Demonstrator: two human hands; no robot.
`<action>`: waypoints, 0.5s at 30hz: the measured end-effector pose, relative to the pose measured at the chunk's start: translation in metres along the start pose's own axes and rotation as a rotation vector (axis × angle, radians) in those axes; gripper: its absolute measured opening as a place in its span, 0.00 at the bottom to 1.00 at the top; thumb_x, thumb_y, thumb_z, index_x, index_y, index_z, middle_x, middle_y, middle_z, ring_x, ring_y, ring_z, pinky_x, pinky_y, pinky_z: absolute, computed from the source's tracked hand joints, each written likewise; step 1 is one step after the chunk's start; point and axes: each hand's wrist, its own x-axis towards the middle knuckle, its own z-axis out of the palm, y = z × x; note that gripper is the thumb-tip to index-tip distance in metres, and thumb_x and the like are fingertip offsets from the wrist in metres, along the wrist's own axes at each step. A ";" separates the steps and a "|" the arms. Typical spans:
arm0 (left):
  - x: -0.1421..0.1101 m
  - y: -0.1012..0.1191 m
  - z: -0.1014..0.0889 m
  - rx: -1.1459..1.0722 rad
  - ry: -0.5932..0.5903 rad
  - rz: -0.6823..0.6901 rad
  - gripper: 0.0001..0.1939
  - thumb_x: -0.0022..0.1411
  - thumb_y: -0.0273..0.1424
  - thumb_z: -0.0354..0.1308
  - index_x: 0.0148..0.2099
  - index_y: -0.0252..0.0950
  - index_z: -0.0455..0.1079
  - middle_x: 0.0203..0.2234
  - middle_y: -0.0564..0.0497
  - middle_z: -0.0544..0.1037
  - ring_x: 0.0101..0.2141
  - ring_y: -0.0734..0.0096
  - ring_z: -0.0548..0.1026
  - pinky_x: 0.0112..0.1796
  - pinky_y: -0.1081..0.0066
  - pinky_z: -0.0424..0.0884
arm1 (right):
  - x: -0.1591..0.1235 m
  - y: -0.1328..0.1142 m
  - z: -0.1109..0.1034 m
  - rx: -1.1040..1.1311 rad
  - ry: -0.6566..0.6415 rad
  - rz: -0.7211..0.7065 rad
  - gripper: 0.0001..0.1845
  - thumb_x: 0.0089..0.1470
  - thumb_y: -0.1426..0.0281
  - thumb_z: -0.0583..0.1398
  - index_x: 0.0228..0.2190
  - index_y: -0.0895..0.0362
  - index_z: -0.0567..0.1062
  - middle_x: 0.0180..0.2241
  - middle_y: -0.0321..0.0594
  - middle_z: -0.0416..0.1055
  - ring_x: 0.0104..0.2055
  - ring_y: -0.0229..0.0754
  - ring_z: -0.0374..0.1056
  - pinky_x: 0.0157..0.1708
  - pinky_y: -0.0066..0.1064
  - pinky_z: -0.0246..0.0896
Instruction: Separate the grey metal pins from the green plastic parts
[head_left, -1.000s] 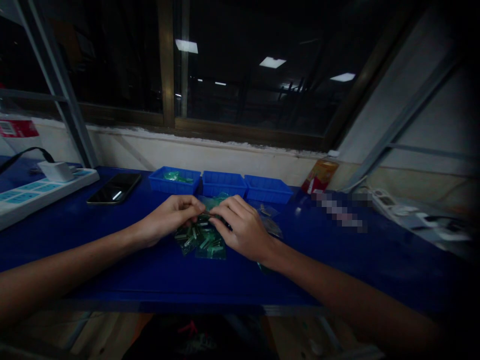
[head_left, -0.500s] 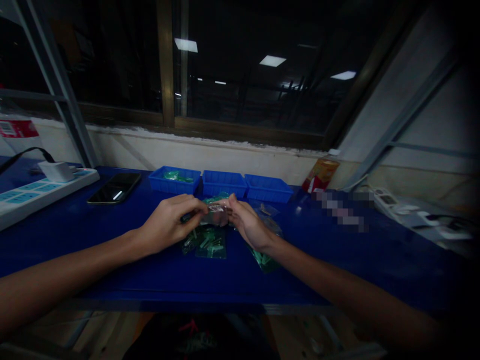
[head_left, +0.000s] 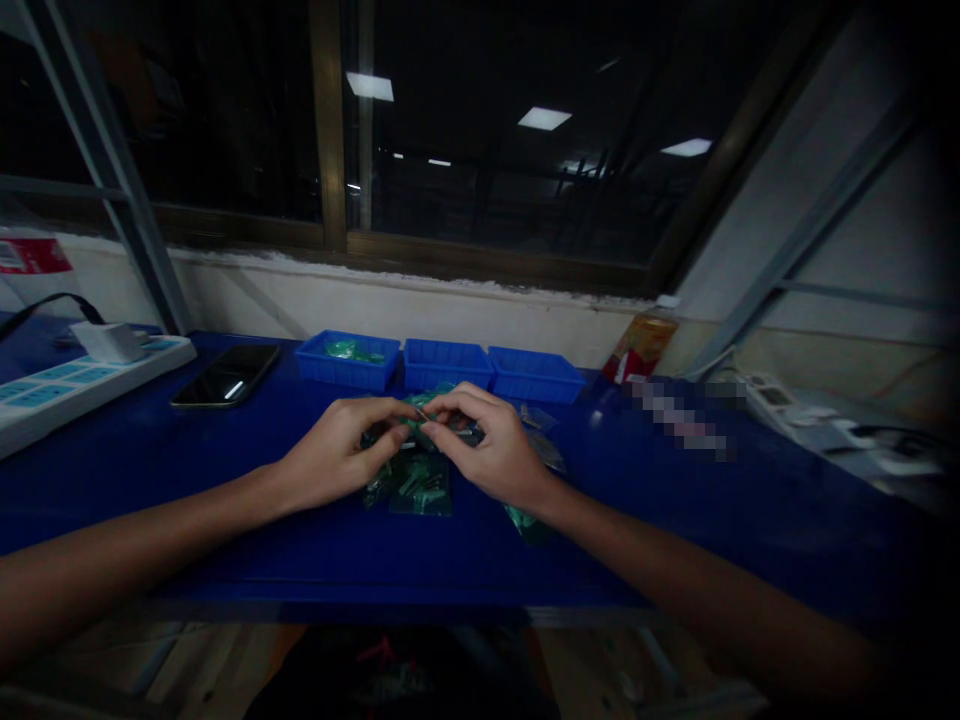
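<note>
My left hand (head_left: 341, 452) is closed in a pinch on a small clear plastic bag (head_left: 409, 437) held just above the table. Thumb and fingers of my right hand (head_left: 499, 452) pinch at the same bag's edge, close to my left fingertips. Fingers hide most of this bag, and its contents are hard to make out. Below the hands lies a flat clear bag of green plastic pieces (head_left: 421, 487). Another bag with green pieces (head_left: 525, 522) shows partly under my right wrist. Beyond that wrist lies a clear bag with small parts (head_left: 537, 418).
Three blue bins stand in a row at the back: the left bin (head_left: 315, 370) holds green pieces, beside the middle bin (head_left: 448, 374) and right bin (head_left: 536, 378). A phone (head_left: 225, 377) and power strip (head_left: 97, 378) lie left; a bottle (head_left: 643, 345) stands right.
My right hand has turned from upright, with its fingers behind the bag, to a thumb-and-finger pinch at its edge. My left hand stays nearly in place, gripping the bag.
</note>
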 end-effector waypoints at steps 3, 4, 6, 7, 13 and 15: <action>0.001 0.002 -0.001 -0.218 -0.007 -0.102 0.15 0.60 0.37 0.48 0.45 0.34 0.67 0.32 0.50 0.75 0.31 0.70 0.71 0.30 0.74 0.64 | -0.001 -0.002 -0.002 -0.143 -0.033 -0.156 0.10 0.50 0.70 0.57 0.36 0.59 0.71 0.34 0.42 0.66 0.37 0.39 0.63 0.36 0.32 0.60; 0.002 0.002 -0.001 -0.297 -0.006 -0.122 0.15 0.60 0.37 0.49 0.45 0.34 0.67 0.32 0.51 0.75 0.31 0.71 0.70 0.30 0.74 0.64 | -0.002 -0.002 -0.002 -0.205 -0.046 -0.204 0.11 0.50 0.70 0.57 0.37 0.59 0.70 0.35 0.43 0.66 0.38 0.40 0.63 0.38 0.34 0.60; 0.003 0.001 -0.001 -0.443 -0.008 -0.155 0.14 0.59 0.37 0.51 0.42 0.34 0.68 0.29 0.52 0.74 0.29 0.73 0.69 0.29 0.75 0.63 | -0.004 -0.002 -0.001 -0.317 -0.065 -0.272 0.12 0.52 0.70 0.55 0.40 0.59 0.69 0.38 0.44 0.66 0.39 0.41 0.62 0.39 0.36 0.59; 0.004 0.001 0.000 -0.509 -0.012 -0.175 0.13 0.58 0.36 0.53 0.41 0.33 0.68 0.27 0.53 0.73 0.28 0.74 0.69 0.29 0.76 0.62 | -0.005 -0.001 0.000 -0.359 -0.071 -0.295 0.12 0.53 0.71 0.54 0.40 0.59 0.69 0.38 0.45 0.67 0.39 0.42 0.62 0.39 0.37 0.59; 0.006 0.001 0.002 -0.877 -0.087 -0.387 0.11 0.58 0.36 0.53 0.33 0.31 0.69 0.23 0.50 0.74 0.26 0.75 0.69 0.29 0.74 0.62 | -0.005 0.002 0.000 -0.485 -0.098 -0.368 0.13 0.53 0.72 0.52 0.41 0.60 0.69 0.40 0.45 0.67 0.41 0.43 0.61 0.39 0.38 0.57; 0.007 0.000 0.001 -0.905 -0.108 -0.421 0.13 0.58 0.36 0.53 0.30 0.31 0.68 0.23 0.50 0.74 0.26 0.75 0.69 0.29 0.75 0.61 | -0.004 0.001 -0.001 -0.503 -0.119 -0.383 0.14 0.53 0.71 0.53 0.42 0.60 0.69 0.42 0.46 0.67 0.42 0.44 0.61 0.40 0.38 0.56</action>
